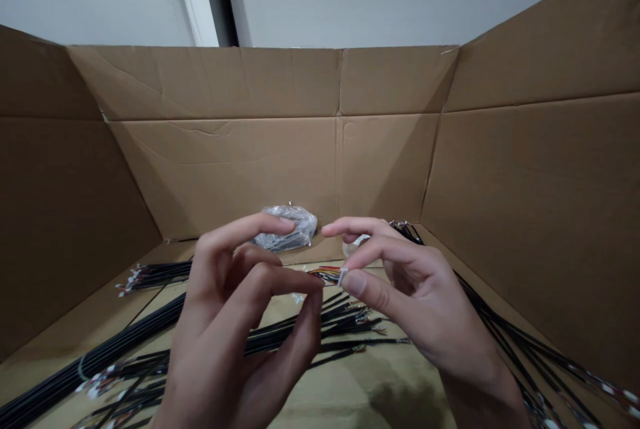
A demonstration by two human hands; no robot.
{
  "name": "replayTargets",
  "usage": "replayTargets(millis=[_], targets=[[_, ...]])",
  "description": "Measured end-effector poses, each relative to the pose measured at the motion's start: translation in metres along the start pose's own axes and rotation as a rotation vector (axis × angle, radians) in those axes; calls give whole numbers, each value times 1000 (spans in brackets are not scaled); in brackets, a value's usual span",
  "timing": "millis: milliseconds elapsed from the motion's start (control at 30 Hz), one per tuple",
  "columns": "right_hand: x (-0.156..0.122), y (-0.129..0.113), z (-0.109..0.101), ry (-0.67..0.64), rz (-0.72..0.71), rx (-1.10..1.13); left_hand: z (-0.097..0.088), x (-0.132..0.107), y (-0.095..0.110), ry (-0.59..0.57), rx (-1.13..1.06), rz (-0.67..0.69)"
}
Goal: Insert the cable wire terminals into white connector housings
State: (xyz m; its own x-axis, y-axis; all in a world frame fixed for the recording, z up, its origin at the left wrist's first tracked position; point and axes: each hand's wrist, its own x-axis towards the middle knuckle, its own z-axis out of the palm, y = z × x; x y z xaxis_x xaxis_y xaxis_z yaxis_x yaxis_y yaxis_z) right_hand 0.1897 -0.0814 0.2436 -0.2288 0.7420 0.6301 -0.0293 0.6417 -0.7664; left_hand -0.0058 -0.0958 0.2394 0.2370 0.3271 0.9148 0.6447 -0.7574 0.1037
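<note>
My left hand and my right hand are raised over the cardboard floor, fingertips nearly meeting. Between them runs a short bunch of thin multicoloured wires. My right thumb and forefinger pinch a small white connector at its end. My left thumb and forefinger close on the wires' other end, which my fingers partly hide. Below my hands lies a loose pile of black sheathed cables with fine coloured ends.
A large open cardboard box surrounds the work, its brown walls rising ahead and to both sides. A crumpled clear plastic bag lies against the far wall. More black cable bundles lie along the left and right sides.
</note>
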Motion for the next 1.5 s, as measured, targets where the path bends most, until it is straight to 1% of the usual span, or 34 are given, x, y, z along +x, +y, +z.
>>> replayTargets(millis=[233,467,833,1067,1167,1400,1500], targets=[[-3,0,2,20,-24,-48,-1,1,-1,-5,-2,-4],[-2,0,2,17,-26,-41,-2,-1,0,4,21,12],[-1,-1,3,24,-23,-42,-4,2,-3,-30,69,54],[-2,-1,6,35,-18,-30,-1,3,-1,1,81,40],[-2,-1,7,37,-25,-29,-2,3,-2,-12,84,54],[-1,-2,10,57,-17,10,-1,-3,1,11,14,-29],[-1,0,10,56,-12,28,-2,-5,0,21,5,-37]])
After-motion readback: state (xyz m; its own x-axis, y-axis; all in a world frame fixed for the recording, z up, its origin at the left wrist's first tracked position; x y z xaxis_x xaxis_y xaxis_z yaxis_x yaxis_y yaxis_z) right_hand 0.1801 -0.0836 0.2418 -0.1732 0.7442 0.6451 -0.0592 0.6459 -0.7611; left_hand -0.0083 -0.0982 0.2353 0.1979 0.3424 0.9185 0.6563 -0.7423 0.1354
